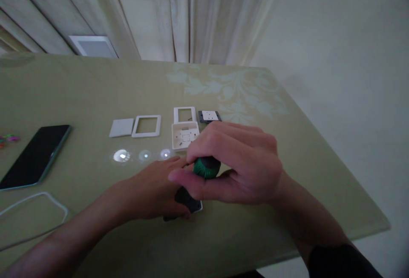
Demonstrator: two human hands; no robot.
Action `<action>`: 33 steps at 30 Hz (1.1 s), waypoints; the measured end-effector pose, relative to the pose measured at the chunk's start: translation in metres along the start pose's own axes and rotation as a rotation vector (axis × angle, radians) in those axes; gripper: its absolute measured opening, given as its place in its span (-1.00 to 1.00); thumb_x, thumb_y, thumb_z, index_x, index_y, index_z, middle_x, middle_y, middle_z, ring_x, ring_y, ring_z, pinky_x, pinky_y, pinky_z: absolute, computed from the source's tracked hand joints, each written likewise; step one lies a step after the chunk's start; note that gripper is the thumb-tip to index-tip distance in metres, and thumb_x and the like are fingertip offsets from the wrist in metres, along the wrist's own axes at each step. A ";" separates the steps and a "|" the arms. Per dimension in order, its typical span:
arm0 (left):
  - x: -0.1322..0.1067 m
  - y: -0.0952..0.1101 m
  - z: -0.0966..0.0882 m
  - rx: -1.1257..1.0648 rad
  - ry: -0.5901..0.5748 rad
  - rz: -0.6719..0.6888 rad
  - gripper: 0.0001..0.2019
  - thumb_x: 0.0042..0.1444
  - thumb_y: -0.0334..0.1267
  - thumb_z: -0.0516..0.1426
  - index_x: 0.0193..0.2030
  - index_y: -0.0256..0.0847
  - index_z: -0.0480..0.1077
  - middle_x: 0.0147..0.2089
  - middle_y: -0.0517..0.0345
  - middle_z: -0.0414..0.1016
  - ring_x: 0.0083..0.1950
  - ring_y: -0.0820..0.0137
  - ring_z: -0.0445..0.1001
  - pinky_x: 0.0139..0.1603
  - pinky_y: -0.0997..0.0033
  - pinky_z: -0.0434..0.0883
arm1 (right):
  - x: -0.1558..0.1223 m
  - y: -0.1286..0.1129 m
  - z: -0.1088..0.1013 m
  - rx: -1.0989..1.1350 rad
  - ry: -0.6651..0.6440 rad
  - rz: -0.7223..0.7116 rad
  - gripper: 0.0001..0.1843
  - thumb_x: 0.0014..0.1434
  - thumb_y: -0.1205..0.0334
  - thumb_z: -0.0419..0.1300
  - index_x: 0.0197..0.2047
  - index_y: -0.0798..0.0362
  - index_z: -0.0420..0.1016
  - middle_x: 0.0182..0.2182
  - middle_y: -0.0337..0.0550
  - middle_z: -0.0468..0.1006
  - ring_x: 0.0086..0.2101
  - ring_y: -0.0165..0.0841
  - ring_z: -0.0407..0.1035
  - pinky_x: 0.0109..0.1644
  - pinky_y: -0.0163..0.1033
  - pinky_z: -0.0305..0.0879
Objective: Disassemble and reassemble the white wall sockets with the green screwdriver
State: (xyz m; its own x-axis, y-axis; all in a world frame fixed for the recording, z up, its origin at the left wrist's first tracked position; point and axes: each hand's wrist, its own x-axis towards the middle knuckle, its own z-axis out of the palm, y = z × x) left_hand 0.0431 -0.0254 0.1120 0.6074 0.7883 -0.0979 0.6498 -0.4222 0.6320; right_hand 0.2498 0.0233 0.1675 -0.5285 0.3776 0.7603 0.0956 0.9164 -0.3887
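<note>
Low in the middle of the frame, the right hand (pixel 236 167) has its grip pinched around the green handle (pixel 207 167) of an upright tool, thumb and fingers wrapped close; under it the left hand (pixel 156 192) rests on a dark part (pixel 187 202) lying on the surface (pixel 287 150) (its fingertips are hidden, so I cannot tell that grip); just beyond sit a white box (pixel 185 135) and white frame (pixel 146 125); a phone (pixel 36 155) lies far left
</note>
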 end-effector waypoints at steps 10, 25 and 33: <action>0.003 0.001 -0.001 -0.012 -0.024 -0.007 -0.44 -0.04 -0.22 0.44 0.14 0.04 0.49 0.24 0.09 0.61 0.15 -0.03 0.61 0.11 0.01 0.62 | -0.001 0.005 0.001 0.041 -0.001 -0.030 -0.81 0.36 0.14 0.40 -0.20 0.05 0.54 -0.38 -0.26 0.64 -0.36 -0.44 0.52 -0.24 -0.30 0.42; 0.006 -0.004 0.000 -0.031 -0.092 0.008 -0.46 0.00 -0.16 0.44 0.15 0.00 0.52 0.23 0.08 0.59 0.15 -0.03 0.58 0.05 0.03 0.61 | 0.003 0.004 -0.002 0.043 0.018 -0.047 -0.81 0.30 0.19 0.45 -0.24 0.09 0.57 -0.43 -0.30 0.60 -0.39 -0.46 0.51 -0.29 -0.32 0.45; 0.003 -0.003 0.002 -0.042 -0.018 -0.005 -0.44 -0.04 -0.23 0.46 0.14 0.06 0.52 0.24 0.13 0.60 0.16 -0.01 0.58 0.16 0.01 0.58 | 0.001 0.004 0.002 0.040 0.006 -0.034 -0.85 0.32 0.19 0.43 -0.21 0.04 0.57 -0.38 -0.29 0.65 -0.36 -0.44 0.56 -0.24 -0.30 0.49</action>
State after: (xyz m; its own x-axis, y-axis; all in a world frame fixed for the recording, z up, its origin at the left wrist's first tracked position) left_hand 0.0441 -0.0224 0.1087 0.6128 0.7818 -0.1151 0.6331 -0.3985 0.6635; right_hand 0.2478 0.0272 0.1651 -0.5261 0.3468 0.7765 0.0435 0.9228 -0.3827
